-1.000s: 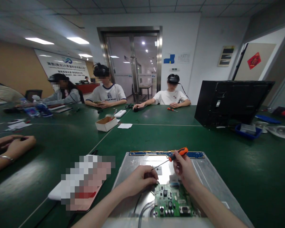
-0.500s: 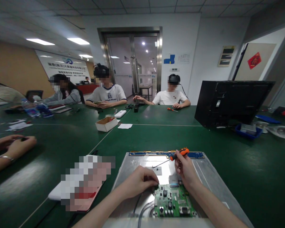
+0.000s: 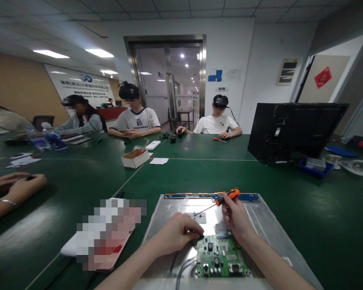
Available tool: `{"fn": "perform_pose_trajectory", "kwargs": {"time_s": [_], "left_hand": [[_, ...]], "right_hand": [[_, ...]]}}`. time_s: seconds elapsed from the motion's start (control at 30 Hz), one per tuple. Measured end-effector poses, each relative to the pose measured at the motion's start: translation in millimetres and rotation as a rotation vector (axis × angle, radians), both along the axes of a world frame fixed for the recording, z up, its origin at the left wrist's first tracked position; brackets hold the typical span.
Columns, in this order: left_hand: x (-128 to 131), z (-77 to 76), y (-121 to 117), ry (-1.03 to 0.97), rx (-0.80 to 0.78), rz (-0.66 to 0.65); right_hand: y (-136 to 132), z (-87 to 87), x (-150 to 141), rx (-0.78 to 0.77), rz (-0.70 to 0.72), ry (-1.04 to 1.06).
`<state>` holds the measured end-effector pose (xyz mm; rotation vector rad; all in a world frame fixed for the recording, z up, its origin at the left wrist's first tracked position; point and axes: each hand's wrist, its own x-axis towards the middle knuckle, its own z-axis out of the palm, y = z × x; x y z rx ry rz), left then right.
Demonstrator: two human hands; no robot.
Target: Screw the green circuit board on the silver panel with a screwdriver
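A green circuit board [image 3: 220,257] lies on the silver metal back of a flat panel [image 3: 269,233], which has a narrow blue board [image 3: 175,196] along its far edge. My right hand [image 3: 237,215] is closed round the orange-and-black handle of a screwdriver [image 3: 228,197]. The shaft points left and down, its tip near small dark screws on the metal. At the green board's far left corner, my left hand [image 3: 181,233] is pinched closed. What its fingertips hold is hidden. Grey cables [image 3: 181,270] curve out from the board's left side.
A partly blurred pink phone-like item [image 3: 125,229] lies to the left, beside a white object. Ahead stand a small white box [image 3: 135,158] and a black monitor [image 3: 296,131]. A neighbour's hands [image 3: 21,187] rest at the far left; several people sit across the green table.
My left hand has shifted very slightly right along the board's corner. My right hand and the screwdriver hold nearly still. Across the table, a person's hand has lowered a dark object onto the tabletop.
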<state>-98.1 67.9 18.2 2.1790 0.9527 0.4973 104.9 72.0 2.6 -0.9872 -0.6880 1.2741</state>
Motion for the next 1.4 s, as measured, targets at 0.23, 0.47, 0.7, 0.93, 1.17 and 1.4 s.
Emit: {"fn": "perform_pose_trajectory", "kwargs": {"time_s": [0.23, 0.47, 0.7, 0.93, 1.17, 1.4], "left_hand": [[0, -1.0, 1, 0.019, -0.080, 0.046], [-2, -3.4, 6, -0.065, -0.115, 0.027], [-4, -7.4, 9, -0.131, -0.190, 0.005], [-6, -11.4, 10, -0.181, -0.205, -0.041], [-7, -12.7, 11, -0.188, -0.205, -0.074], [-7, -13.6, 13, -0.212, -0.211, -0.095]], "right_hand": [[0, 0.8, -2, 0.010, -0.018, -0.035], [1, 3.3, 1, 0.062, -0.048, -0.092], [-4, 26.8, -2, 0.196, -0.098, -0.170], [-12, 41.7, -33, 0.551, -0.096, -0.571], [-27, 20.9, -24, 0.726, -0.096, -0.894], [-31, 8.6, -24, 0.771, -0.099, -0.956]]}}
